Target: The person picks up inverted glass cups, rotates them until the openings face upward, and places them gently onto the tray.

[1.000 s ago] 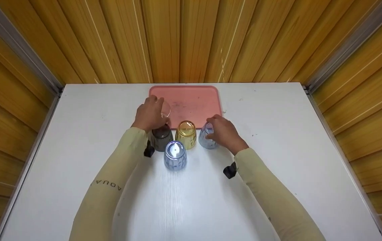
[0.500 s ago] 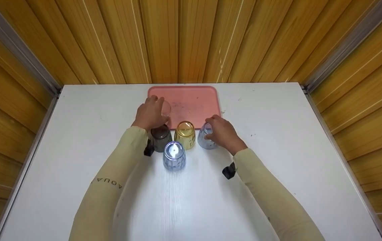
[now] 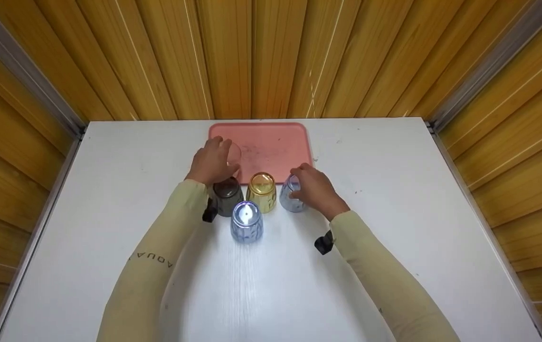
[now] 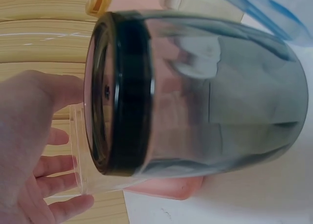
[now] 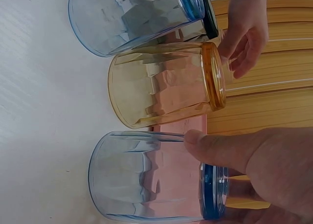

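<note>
My left hand (image 3: 211, 161) grips a clear glass (image 3: 234, 154) over the left part of the pink tray (image 3: 290, 135). In the left wrist view its fingers lie along the clear glass (image 4: 98, 177), partly hidden by a dark grey glass (image 4: 195, 101). My right hand (image 3: 319, 187) holds a pale blue glass (image 3: 292, 199) near its upturned base; the thumb (image 5: 195, 138) lies on its side in the right wrist view. Between the hands stand the upside-down dark grey glass (image 3: 228, 199) and a yellow glass (image 3: 262, 192). A brighter blue glass (image 3: 247, 228) stands upside down in front of them.
The white table (image 3: 370, 156) bears the tray at its back edge, close to the wood-patterned wall (image 3: 271, 57). Panelled walls also flank it on the left and right. A black wrist device (image 3: 324, 243) hangs under the right sleeve.
</note>
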Motion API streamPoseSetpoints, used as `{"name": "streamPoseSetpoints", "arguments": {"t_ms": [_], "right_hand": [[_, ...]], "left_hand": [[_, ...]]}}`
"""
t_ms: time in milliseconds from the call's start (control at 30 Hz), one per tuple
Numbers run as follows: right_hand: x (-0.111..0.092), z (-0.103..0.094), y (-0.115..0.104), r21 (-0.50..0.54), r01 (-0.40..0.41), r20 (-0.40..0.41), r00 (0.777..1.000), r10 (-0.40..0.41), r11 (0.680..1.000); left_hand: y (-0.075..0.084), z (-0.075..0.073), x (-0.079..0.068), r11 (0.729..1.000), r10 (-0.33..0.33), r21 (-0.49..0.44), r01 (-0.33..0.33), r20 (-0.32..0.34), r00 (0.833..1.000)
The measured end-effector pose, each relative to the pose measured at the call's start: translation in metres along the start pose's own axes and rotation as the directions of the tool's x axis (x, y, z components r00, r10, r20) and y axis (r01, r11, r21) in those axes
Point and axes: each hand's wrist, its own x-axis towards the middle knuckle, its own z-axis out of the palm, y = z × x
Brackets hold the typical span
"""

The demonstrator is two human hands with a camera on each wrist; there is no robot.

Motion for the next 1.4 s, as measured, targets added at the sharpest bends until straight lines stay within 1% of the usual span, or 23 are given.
{"name": "streamPoseSetpoints", "arguments": {"t_ms": [133, 267, 600, 767, 900, 1100, 1400], "right_hand": [[0.0, 0.0, 0.001, -0.01, 0.004, -0.002, 1.0, -0.004, 1.0], [0.001, 0.0, 0.001, 0.009, -0.014, 0.006, 1.0, 0.014, 1.0], [0.001, -0.001, 0.0, -0.003, -0.001, 0.012, 1.0, 0.001, 1.0], [0.001, -0.001, 0.001, 0.009, -0.013, 0.017, 1.0, 0.012, 1.0], [0.001, -0.001, 0.001, 0.028, -0.023, 0.02, 1.0, 0.023, 0.999], [0.002, 0.0, 0.001, 0.011, -0.022, 0.015, 1.0, 0.021, 1.0], [0.004, 0.001, 0.001, 0.016, -0.037, 0.034, 0.999, 0.036, 0.999]], "left_hand": [[0.0, -0.002, -0.004, 1.0, 0.007, 0.008, -0.007, 0.003, 1.0], [0.0, -0.005, -0.006, 1.0, 0.009, 0.01, -0.009, 0.004, 1.0], [0.0, -0.007, -0.014, 1.0, 0.018, -0.001, -0.018, -0.019, 1.0], [0.0, -0.008, -0.017, 1.0, 0.016, 0.006, -0.016, -0.018, 1.0], [0.0, -0.009, -0.021, 0.999, 0.032, 0.003, -0.032, -0.032, 0.999], [0.0, -0.01, -0.028, 0.997, 0.08, 0.01, -0.079, -0.06, 0.995], [0.001, -0.012, -0.035, 0.996, 0.084, -0.006, -0.084, -0.033, 0.996]]}}
